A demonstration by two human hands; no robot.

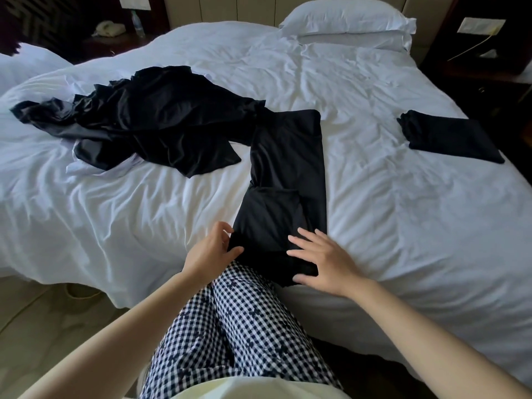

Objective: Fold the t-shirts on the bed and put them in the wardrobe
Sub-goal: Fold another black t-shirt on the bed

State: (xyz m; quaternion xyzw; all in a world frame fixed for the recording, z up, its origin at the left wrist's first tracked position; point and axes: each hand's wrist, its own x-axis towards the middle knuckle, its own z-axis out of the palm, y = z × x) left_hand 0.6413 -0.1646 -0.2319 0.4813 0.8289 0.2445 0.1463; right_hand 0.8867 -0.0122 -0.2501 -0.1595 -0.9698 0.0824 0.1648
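White rumpled sheets cover the bed, a pillow at its head. Before me lies a black shirt folded lengthwise into a long strip, its near end at the bed's edge. My left hand pinches that end's left corner between thumb and fingers; my right hand rests flat on it, outspread. Left lies a heap of dark shirts; one folded shirt sits well apart, right.

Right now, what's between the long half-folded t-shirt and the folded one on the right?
Only bare, wrinkled white sheet lies between the half-folded t-shirt and the folded t-shirt. They lie well apart, as the head view shows.
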